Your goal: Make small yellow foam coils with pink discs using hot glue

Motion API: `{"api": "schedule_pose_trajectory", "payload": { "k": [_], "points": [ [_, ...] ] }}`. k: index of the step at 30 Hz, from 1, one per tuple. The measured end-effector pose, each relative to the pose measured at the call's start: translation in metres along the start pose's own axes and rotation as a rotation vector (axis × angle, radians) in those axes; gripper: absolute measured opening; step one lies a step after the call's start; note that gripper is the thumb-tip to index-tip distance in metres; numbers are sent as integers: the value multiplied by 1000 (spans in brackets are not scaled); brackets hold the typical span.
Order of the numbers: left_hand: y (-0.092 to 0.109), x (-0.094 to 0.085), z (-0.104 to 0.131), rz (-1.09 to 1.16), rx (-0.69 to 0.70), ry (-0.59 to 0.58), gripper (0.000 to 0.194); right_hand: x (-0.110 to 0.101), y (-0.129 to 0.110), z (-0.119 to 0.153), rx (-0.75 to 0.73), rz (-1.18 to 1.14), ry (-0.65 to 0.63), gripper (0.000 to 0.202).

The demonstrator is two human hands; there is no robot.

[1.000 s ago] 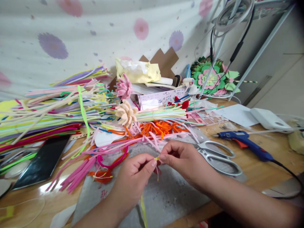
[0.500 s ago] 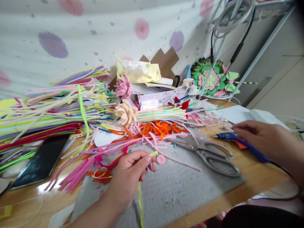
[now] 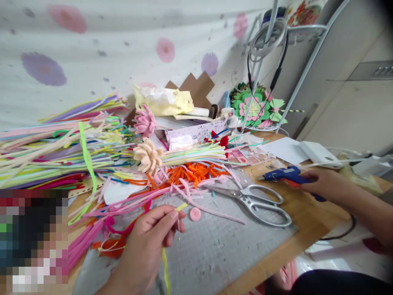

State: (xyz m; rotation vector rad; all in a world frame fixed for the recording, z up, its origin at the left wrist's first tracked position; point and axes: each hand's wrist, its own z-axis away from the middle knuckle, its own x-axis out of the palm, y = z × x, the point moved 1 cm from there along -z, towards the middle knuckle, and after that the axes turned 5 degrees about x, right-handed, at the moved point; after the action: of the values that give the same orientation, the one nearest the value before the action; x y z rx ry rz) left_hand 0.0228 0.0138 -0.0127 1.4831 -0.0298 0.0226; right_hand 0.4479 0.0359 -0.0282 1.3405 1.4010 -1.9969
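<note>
"Left hand (image 3: pixel 149 241): contents?"

"One yellow strip (image 3: pixel 181 207), short end showing, pinched between thumb and forefinger; grip closed on it. One fine white thread (image 3: pixel 179 224) hanging by the fingers; whether it joins the strip, I can't tell from here. One yellow ribbon (image 3: pixel 166 268), dangling below the same hand."

"And the right hand (image 3: pixel 328 187)?"

"One glue gun (image 3: pixel 281 174), blue and orange, at the right of the bench (image 3: pixel 310 215), nozzle to the left. Grip closed on its handle end."

"On the grey mat (image 3: pixel 215 241)?"

"One pink disc (image 3: pixel 195 214), just right of the left fingertips. One pair of silver scissors (image 3: pixel 237 194), between the two hands, blades pointing left. One pale pink stem (image 3: pixel 219 216), slanting near the disc."

"Farther back?"

"Orange stems (image 3: pixel 193 173), bunched. One cream flower (image 3: pixel 147 155), left of them; one pink flower (image 3: pixel 145 121), beyond it."
</note>
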Motion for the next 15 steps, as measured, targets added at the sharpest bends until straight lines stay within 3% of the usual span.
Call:
{"api": "schedule_pose_trajectory", "payload": {
  "k": [5,7,9,11,15],
  "points": [
    [-2,0,0,-9,0,-10,19,-1,-44,37,113,-418,-98,18],
    [-2,0,-1,-7,25,-4,19,8,-69,56,85,-824,-239,26],
    [-2,-1,-2,-10,46,11,19,21,-93,75,65,-1018,-413,29],
    [-1,-2,-2,-16,64,33,18,36,-112,93,57,-990,-551,29],
    [-2,-5,-1,-58,117,40,17,58,-131,122,-14,-715,-764,39]
  ]
}}
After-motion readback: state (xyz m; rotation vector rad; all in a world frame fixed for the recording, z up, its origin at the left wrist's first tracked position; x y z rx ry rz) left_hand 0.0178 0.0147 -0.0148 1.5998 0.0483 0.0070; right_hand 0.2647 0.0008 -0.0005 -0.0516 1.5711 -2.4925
